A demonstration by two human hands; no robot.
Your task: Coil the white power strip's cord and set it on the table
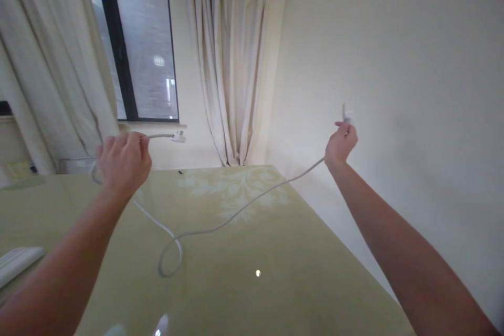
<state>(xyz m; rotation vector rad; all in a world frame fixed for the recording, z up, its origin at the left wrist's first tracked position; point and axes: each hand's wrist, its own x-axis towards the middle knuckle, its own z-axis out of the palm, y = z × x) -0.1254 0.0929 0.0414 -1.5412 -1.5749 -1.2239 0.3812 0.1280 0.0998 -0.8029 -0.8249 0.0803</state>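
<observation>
A white cable (pixel 255 199) stretches between my two hands and makes a small loop low over the glossy table. My left hand (pixel 124 160) is closed round one end of it, and a white plug (pixel 179 137) sticks out to the right of the fingers. Further right and higher, my right hand (pixel 342 142) grips the other end in front of the wall. A small white connector (pixel 346 114) shows blurred above those fingers; its kind is hard to make out.
The pale green table (pixel 283 257) has a floral pattern at its far corner and meets the white wall (pixel 413 63) on the right. A white flat object (pixel 19 262) lies at the left edge. Behind hang beige curtains (pixel 232 52) beside a dark-framed window (pixel 145 42).
</observation>
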